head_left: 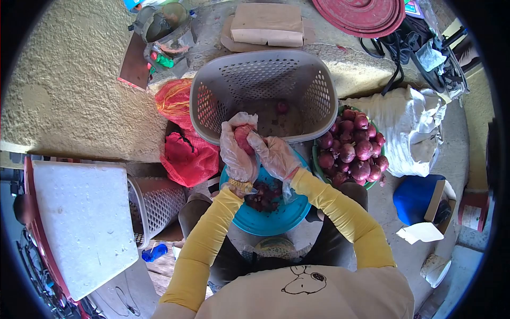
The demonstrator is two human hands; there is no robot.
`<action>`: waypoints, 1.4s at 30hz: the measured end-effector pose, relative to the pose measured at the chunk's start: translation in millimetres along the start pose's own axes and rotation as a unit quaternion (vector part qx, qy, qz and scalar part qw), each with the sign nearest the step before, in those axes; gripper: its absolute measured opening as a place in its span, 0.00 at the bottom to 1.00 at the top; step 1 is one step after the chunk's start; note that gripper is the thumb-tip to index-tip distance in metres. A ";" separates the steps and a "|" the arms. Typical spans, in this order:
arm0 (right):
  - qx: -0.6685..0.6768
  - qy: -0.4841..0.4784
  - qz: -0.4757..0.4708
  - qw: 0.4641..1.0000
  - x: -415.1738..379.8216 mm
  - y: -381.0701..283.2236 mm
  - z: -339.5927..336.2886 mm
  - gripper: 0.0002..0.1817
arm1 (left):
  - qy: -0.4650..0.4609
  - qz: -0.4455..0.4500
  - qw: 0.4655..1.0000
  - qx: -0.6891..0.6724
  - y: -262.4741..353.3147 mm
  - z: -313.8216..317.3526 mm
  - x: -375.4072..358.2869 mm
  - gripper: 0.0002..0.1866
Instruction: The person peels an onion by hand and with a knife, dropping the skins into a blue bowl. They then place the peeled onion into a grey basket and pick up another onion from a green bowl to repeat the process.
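My left hand, in a clear plastic glove, is closed around a red onion just over the near rim of the grey plastic basket. My right hand, also gloved, presses its bent fingertips against the onion's right side; whether a blade is in them is hidden. Beneath both hands lies a blue basin with dark red onion skins in it. One onion rests on the basket floor. To the right, a green bowl is heaped with red onions.
Red mesh bags and a tilted basket lie to the left, beside a white foam lid. A white sack and a blue container are at the right. A cardboard box stands behind the basket.
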State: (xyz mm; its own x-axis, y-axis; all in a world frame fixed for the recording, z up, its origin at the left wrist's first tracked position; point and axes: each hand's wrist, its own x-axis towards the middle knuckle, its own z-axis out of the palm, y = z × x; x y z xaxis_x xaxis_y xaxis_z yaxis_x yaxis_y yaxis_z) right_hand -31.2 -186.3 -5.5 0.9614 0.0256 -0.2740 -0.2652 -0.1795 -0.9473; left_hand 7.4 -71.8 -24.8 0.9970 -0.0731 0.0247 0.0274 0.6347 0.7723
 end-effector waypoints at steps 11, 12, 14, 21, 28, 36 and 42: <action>-0.167 0.035 -0.098 0.980 -0.3 4.5 -19.1 0.37 | 0.058 -0.212 0.959 -0.179 3.1 -3.4 -3.8 0.25; -0.168 0.034 -0.098 0.980 -2.1 0.1 -20.2 0.37 | 0.058 -0.210 0.959 -0.180 5.5 -6.5 -2.4 0.25; -0.190 0.032 -0.128 0.973 -8.4 -11.6 -23.7 0.37 | 0.015 -0.236 0.957 -0.166 7.4 -10.1 -0.3 0.25; -0.077 -0.001 -0.001 0.997 -7.6 -13.7 -2.2 0.39 | 0.020 -0.062 0.990 -0.128 -0.2 -4.2 -1.6 0.25; 0.057 -0.002 -0.020 0.998 -2.8 10.5 10.7 0.41 | 0.044 -0.017 0.994 -0.098 -0.4 4.5 -5.8 0.27; -0.254 0.041 -0.203 0.945 1.6 -13.7 -37.7 0.39 | -0.060 -0.204 0.969 -0.124 31.9 5.6 9.2 0.26; -0.391 0.080 -0.224 0.889 -0.8 -7.9 -34.9 0.42 | -0.016 -0.266 0.948 -0.175 23.6 -0.8 4.2 0.25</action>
State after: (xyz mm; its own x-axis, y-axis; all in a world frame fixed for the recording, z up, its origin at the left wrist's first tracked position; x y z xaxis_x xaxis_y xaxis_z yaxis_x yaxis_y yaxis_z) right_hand -27.3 -219.2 8.0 0.9722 0.1392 0.1884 0.2202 -0.8171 -0.5327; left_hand 12.3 -56.5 -7.0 0.8327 -0.4742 -0.2860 0.5538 0.7176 0.4224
